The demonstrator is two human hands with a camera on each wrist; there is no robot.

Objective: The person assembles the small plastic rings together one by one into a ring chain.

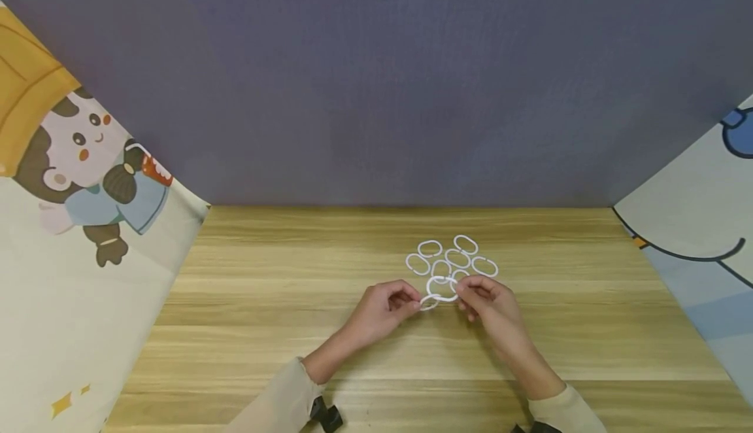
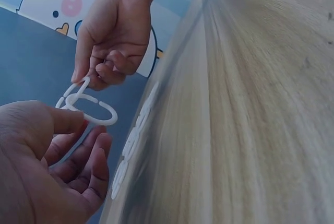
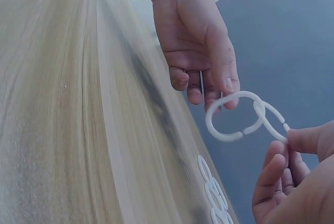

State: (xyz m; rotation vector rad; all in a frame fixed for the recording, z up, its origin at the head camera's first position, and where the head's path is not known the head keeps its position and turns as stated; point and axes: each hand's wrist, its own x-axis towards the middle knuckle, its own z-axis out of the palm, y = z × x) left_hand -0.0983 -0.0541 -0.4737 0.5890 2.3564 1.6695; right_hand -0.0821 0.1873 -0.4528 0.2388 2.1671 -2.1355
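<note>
My left hand (image 1: 382,312) pinches a white oval split ring (image 3: 224,139) between thumb and index finger. My right hand (image 1: 497,312) pinches a second white split ring (image 3: 273,131) at its far end. The two rings cross through each other and hang linked above the table, each with a small gap in its band. In the left wrist view, the left hand (image 2: 52,166) is close by and the right hand (image 2: 117,33) is beyond the rings. Just behind the hands, several loose white rings (image 1: 430,242) lie flat in a cluster, some overlapping or touching.
The wood-grain table (image 1: 282,256) runs back to a dark grey panel (image 1: 376,93). Side walls with cartoon prints (image 1: 88,158) stand at left and right. Dark straps (image 1: 326,415) sit at the sleeve cuffs.
</note>
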